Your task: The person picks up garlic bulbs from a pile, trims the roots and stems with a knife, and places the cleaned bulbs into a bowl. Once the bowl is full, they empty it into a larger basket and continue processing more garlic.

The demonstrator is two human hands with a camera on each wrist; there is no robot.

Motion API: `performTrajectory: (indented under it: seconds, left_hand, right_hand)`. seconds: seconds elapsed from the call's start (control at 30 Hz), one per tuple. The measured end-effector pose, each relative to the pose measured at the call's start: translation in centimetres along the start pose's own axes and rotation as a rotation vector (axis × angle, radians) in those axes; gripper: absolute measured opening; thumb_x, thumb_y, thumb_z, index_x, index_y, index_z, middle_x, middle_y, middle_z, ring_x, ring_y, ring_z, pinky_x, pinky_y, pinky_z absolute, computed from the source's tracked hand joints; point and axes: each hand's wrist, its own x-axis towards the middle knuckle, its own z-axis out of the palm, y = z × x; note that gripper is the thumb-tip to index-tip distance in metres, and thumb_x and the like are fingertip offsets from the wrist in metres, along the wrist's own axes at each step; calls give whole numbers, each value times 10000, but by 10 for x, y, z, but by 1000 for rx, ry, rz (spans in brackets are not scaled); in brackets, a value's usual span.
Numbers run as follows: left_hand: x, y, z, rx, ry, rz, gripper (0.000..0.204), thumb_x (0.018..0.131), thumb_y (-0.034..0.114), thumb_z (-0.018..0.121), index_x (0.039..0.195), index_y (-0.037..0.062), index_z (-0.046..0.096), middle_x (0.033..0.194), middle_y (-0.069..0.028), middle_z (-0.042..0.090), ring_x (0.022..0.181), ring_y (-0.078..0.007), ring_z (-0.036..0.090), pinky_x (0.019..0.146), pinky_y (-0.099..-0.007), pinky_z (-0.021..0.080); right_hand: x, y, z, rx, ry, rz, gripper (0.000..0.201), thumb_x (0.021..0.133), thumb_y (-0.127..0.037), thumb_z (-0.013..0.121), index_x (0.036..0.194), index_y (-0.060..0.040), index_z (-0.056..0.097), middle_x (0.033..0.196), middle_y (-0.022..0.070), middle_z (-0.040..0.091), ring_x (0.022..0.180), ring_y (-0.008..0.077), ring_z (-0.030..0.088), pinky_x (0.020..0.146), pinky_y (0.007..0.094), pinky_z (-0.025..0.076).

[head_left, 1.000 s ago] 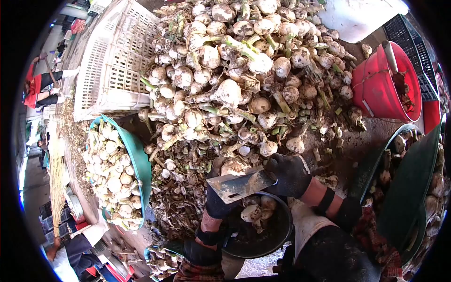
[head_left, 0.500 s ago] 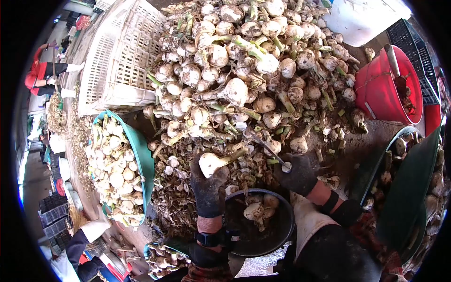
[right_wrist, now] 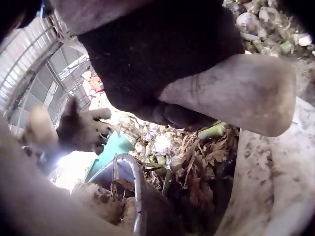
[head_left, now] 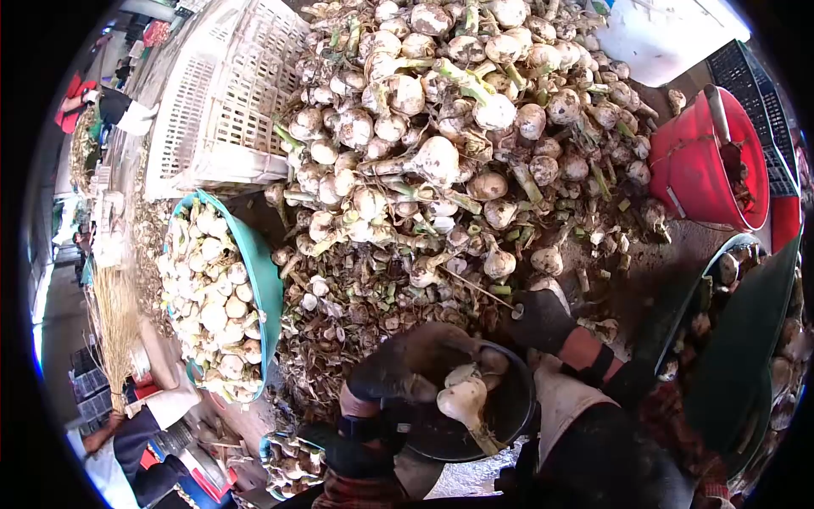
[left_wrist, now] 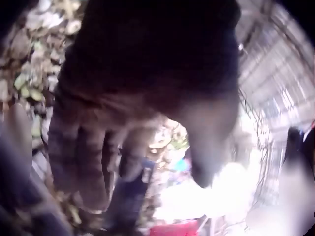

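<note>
My gloved left hand (head_left: 415, 360) is over the left rim of a black bucket (head_left: 527, 416), blurred by motion. In the left wrist view its fingers (left_wrist: 91, 162) are loosely extended with nothing between them. Inside the bucket a pale garlic bulb (head_left: 464, 399) with a stem lies against other bulbs, right beside the left fingertips. My gloved right hand (head_left: 543, 321) grips a cleaver (head_left: 479, 288), whose blade shows edge-on, pointing up and left over the heap. The blunt handle end (right_wrist: 246, 93) sticks out of the right fist.
A large heap of untrimmed garlic (head_left: 441, 161) lies ahead, with dry trimmings (head_left: 326, 343) nearer. At left stand a teal tub (head_left: 267, 288) of bulbs and a white crate (head_left: 229, 110). Right are a red bucket (head_left: 691, 182) and a green tub (head_left: 721, 356). A person holds a straw bundle (head_left: 114, 331).
My left hand has moved down and right to the bucket and let go of the garlic bulb, which now lies inside. The right hand keeps the cleaver, its blade turned from broadside to edge-on.
</note>
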Motion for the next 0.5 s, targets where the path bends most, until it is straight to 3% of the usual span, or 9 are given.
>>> performTrajectory:
  seconds: [0.1, 0.13, 0.2, 0.23, 0.3, 0.33, 0.43, 0.47, 0.5]
  left_hand:
    - [8, -17, -57, 772, 541, -206, 473, 827, 373, 652, 1106, 3, 561, 1105, -183, 599, 1021, -293, 604, 846, -449, 495]
    - [26, -48, -104, 1220, 585, -146, 388, 800, 338, 659, 1020, 26, 591, 1008, -176, 626, 925, -308, 628, 781, -455, 510]
    - [59, -46, -116, 1457, 745, -270, 262, 745, 277, 653, 877, 52, 621, 842, -169, 654, 790, -347, 649, 695, -480, 519]
    - [72, -42, -112, 1232, 861, -452, 220, 716, 249, 641, 819, 55, 622, 772, -169, 656, 750, -371, 646, 672, -499, 513]
    - [83, -95, -174, 1361, 930, -369, 267, 688, 215, 624, 864, 15, 604, 805, -188, 659, 777, -364, 654, 657, -503, 511]
    - [83, -108, -195, 1155, 898, -363, 358, 664, 295, 657, 862, -1, 621, 797, -228, 648, 794, -392, 644, 679, -466, 518]
    - [72, -83, -163, 1038, 948, -244, 511, 669, 422, 694, 909, -25, 628, 754, -243, 653, 763, -395, 654, 677, -420, 533]
    - [64, -77, -159, 720, 928, -118, 497, 695, 412, 696, 934, -18, 620, 719, -212, 650, 742, -376, 656, 665, -413, 537]
    - [57, -72, -153, 679, 938, -42, 493, 725, 384, 697, 993, -15, 585, 795, -186, 628, 778, -325, 638, 670, -386, 533]
  right_hand:
    - [0, -9, 4, 36, 55, -22, 306, 753, -294, 638, 955, -66, 668, 652, 217, 607, 616, 397, 603, 571, 458, 503]
    - [4, -11, 0, 50, 98, -62, 277, 746, -281, 638, 908, -59, 670, 646, 214, 604, 611, 401, 598, 563, 459, 499]
    - [6, -4, 5, 54, 117, -54, 247, 741, -271, 638, 853, -53, 662, 639, 215, 599, 610, 403, 596, 558, 459, 495]
    - [6, -1, 6, 64, 134, -43, 224, 735, -261, 637, 797, -46, 654, 631, 217, 593, 609, 404, 593, 553, 458, 491]
    - [5, -1, 3, 44, 116, -20, 217, 732, -255, 638, 766, -42, 645, 627, 215, 591, 606, 406, 591, 550, 458, 488]
    - [5, -3, 2, 32, 96, -4, 213, 728, -250, 638, 735, -37, 636, 624, 213, 589, 603, 407, 589, 547, 458, 485]
    - [8, -12, -4, 49, 93, 2, 213, 725, -244, 639, 734, -31, 633, 617, 209, 588, 594, 404, 590, 550, 456, 485]
    - [9, -13, -5, 51, 95, -2, 213, 725, -244, 639, 734, -31, 633, 617, 209, 588, 594, 404, 590, 550, 456, 485]
    - [8, -13, -4, 89, 139, -19, 219, 724, -245, 640, 716, -26, 624, 627, 205, 593, 599, 398, 594, 554, 454, 488]
